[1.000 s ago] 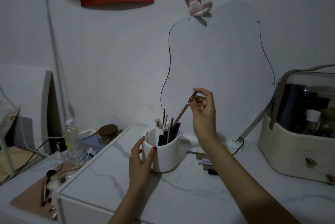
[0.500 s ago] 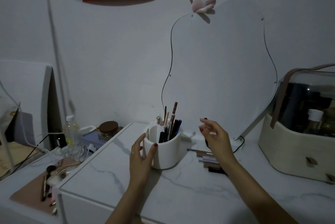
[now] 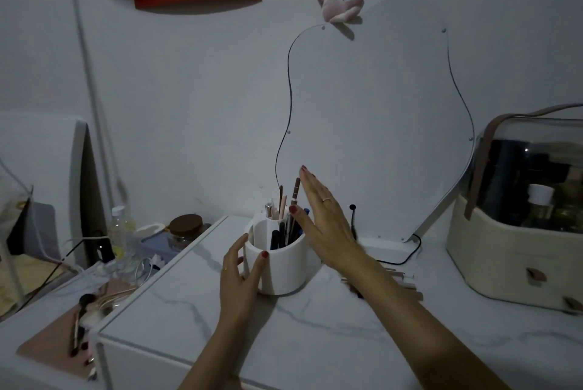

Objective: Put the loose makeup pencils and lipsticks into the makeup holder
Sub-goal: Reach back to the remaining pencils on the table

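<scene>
The white round makeup holder (image 3: 280,269) stands on the marble table top, with several pencils and brushes upright in its compartments. A brown pencil (image 3: 296,192) sticks up highest among them. My left hand (image 3: 238,279) cups the holder's left side, thumb on its front wall. My right hand (image 3: 325,222) is flat and open against the holder's right side, fingers pointing up beside the pencil tips, holding nothing. Several loose pencils and lipsticks (image 3: 399,279) lie on the table to the right, partly hidden behind my right forearm.
A wavy-edged mirror (image 3: 378,124) leans on the wall behind, a black cable (image 3: 407,255) at its foot. A cream cosmetic case (image 3: 504,257) with a clear lid stands at the right. A lower shelf at left holds a bottle (image 3: 121,232), a jar (image 3: 186,227) and brushes (image 3: 80,323).
My right hand let the brown pencil go into the holder, dropped toward the loose items, then came back flat beside the holder. My left hand stayed on the holder.
</scene>
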